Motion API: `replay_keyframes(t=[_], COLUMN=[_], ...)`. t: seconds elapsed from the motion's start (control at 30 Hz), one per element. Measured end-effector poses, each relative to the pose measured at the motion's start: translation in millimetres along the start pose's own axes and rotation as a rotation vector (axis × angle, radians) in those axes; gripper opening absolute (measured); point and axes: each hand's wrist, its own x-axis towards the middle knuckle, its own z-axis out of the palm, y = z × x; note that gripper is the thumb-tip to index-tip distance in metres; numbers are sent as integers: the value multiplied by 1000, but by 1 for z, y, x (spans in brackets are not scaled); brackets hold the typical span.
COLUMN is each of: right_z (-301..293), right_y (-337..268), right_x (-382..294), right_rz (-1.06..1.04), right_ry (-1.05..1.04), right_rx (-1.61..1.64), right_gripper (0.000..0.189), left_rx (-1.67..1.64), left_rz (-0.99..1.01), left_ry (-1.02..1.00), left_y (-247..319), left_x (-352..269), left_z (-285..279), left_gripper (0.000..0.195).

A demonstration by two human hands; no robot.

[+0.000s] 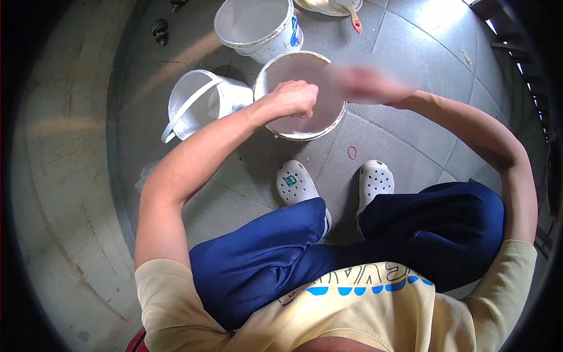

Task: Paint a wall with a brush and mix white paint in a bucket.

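A round white bucket (303, 134) stands on the floor in front of my feet, with pale liquid or residue inside. My left hand (295, 99) is over its opening, fingers curled; whether anything is inside them is hidden. At the bucket's right rim is my right hand (367, 83), blurred, so its fingers and anything in them cannot be made out. Left of this bucket, a white pail with a handle (235, 94) is tilted or lying with its mouth to the left. Another white bucket (277, 44), holding pale contents, stands just behind.
A brush with a red-tipped handle (355, 22) rests on a round container's lid or dish (327, 9) at the top. Dark metal parts (160, 31) lie at upper left. A red rubber band (352, 152) is on the grey tiles near my white clogs (297, 182). A wall (66, 176) runs along the left.
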Motion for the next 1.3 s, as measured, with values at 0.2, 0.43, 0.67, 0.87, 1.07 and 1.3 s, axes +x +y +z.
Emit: replay_keyframes(t=[0.2,0.43,0.67,0.87,1.07,1.3], right_z=[-3,-2,-1,1,-1,-1], right_y=[1,-3,-1,-5,-3,-2], right_x=[1,-1,1,-1,-2,-1], right_rz=[14,-24,-10,-19,15,23], right_ry=[-27,-8,-20,-2,-8,-1], right_rx=[-46,-33,-18,-1,-13,-18], right_gripper=[72,69,69,71,74,76], left_rx=[386,359,195,42,226,298], left_rz=[77,155,167,220,134,163], left_ry=[449,596,494,298,151,483], left_y=[-19,-13,-6,-3,-7,-29], left_x=[-9,-2,1,0,-11,-2], left_z=[13,15,17,28,5,-3], left_gripper=[15,21,18,15,15,14])
